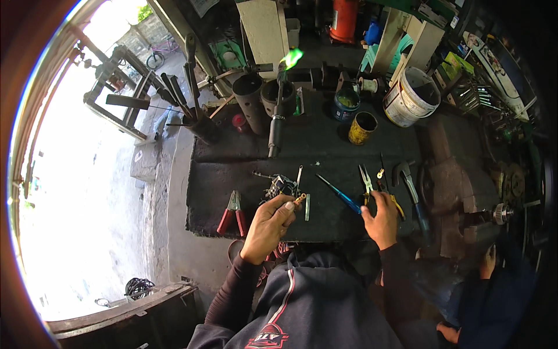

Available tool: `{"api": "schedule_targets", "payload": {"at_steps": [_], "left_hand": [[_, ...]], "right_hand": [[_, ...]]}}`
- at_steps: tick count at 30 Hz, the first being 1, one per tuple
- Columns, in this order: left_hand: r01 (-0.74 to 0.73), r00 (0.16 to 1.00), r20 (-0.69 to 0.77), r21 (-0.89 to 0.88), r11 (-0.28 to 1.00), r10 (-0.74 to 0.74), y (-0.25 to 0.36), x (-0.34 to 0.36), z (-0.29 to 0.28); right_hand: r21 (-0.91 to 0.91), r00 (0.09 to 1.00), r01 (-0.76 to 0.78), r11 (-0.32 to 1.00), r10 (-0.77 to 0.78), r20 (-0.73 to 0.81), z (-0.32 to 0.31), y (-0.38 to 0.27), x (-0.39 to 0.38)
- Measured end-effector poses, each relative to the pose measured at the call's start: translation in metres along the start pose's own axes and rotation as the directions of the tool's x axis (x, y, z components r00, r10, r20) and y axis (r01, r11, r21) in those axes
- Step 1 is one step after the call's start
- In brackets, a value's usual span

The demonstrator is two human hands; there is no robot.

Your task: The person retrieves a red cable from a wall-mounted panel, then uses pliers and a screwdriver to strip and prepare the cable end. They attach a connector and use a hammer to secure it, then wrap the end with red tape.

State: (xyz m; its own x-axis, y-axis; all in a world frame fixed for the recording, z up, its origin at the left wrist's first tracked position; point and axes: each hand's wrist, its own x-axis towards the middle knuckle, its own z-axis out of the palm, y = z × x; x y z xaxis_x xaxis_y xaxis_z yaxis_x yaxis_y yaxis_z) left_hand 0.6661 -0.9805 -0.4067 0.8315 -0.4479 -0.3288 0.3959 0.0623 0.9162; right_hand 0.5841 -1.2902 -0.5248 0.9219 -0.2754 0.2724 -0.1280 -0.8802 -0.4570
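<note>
Right-hand tools: from my remote view, yellow-handled pliers (367, 179) lie under the fingertips of the right hand (381, 222); a blue screwdriver (343, 195) slants toward its thumb; a hammer (421, 212) lies to its right
Left-hand neighbours: a metal assembly (276, 185) sits just beyond the left hand (270, 224), partly hidden by it; red-handled pliers (240, 221) lie to its left
Brass piece: I see this small part (300, 199) in the left hand, over the near half of the bench; its long axis slants, the free end pointing away from the wearer and rightward
Fingers: left thumb and forefinger pinch narrowly on the brass piece; right fingers are bent, and I cannot tell whether they grip anything
Bench: a dark mat (343, 160) covers it; a yellow can (362, 129) and a white bucket (411, 96) stand toward its far side
Room: bright daylight on the left; another person's hand (488, 262) at lower right
</note>
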Motion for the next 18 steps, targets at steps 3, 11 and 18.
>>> {"api": "schedule_targets", "payload": {"at_steps": [3, 11, 18], "left_hand": [[0.044, 0.997, 0.060, -0.028, 0.999, -0.042, 0.006, -0.006, 0.004], [0.009, 0.986, 0.167, 0.132, 0.991, -0.031, 0.016, -0.016, 0.012], [-0.076, 0.976, 0.219, 0.430, 0.899, -0.023, 0.013, -0.020, 0.012]], "right_hand": [[0.678, 0.970, -0.186, 0.711, 0.025, 0.240, -0.031, -0.084, 0.018], [0.760, 0.910, 0.145, 0.633, -0.387, 0.148, -0.067, -0.144, 0.043], [0.752, 0.890, -0.030, 0.659, -0.325, 0.321, -0.076, -0.142, 0.036]]}}
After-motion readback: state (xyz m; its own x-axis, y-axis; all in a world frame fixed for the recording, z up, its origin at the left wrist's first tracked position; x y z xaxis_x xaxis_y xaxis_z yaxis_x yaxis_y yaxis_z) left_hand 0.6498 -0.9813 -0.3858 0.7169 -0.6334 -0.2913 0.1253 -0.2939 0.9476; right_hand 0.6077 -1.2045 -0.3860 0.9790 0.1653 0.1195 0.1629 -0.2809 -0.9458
